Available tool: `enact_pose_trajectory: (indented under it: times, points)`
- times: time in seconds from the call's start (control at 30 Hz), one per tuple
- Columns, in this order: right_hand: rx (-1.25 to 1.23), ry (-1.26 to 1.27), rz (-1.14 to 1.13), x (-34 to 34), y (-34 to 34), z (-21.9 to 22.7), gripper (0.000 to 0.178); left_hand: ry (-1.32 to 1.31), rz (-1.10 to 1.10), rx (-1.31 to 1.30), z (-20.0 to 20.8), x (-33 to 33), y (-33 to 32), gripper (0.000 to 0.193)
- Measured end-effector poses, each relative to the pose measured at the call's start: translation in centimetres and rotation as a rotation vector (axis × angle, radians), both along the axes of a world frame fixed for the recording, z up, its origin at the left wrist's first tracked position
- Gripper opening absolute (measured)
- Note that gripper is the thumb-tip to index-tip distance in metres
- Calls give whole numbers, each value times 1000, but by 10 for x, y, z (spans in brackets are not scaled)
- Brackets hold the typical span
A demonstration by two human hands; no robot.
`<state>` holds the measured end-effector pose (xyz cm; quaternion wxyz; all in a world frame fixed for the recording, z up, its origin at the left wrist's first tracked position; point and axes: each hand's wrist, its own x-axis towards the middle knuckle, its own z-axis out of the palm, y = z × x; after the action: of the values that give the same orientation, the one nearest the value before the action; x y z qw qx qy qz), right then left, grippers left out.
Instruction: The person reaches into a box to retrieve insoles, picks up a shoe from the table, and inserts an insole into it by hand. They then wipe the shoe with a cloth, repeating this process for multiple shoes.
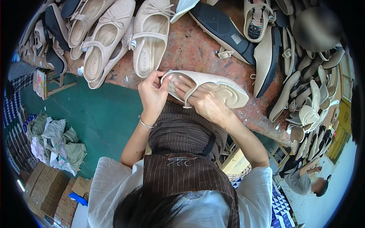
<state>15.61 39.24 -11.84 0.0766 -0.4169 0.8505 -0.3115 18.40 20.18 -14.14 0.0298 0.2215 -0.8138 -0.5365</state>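
Observation:
A beige strapped flat shoe (224, 81) is held sideways over the near edge of the worktable, its heel toward the left. My left hand (154, 91) pinches the heel rim between thumb and fingers. My right hand (203, 98) reaches under the strap, with its fingers inside the shoe on the insole; its fingertips are partly seen. A cushioned, pale lining shows in the front part of the shoe. Just beyond my left hand stands a finished-looking beige shoe with a bow (151, 41), beside another bow shoe (110, 40).
The worn reddish worktable (186, 49) carries a dark-soled shoe on its side (224, 32) and many shoes piled at the right (300, 95). Bundled cloth (57, 140) and cardboard boxes (45, 182) sit on the left floor. Another person (304, 182) is at the lower right.

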Motion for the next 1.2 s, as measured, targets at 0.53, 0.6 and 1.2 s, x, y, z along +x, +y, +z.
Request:
enact_pose_trajectory:
  times: [0.53,0.6,1.2]
  points:
    - [65,281,-748,22,32,26,28,-150,-215,-79,24,31,18,14]
    - [75,265,-968,6,39,27,37,-136,-440,-199,33,57,32,15]
    - [207,-39,-693,34,23,14,47,218,-1043,-724,3,87,102,49]
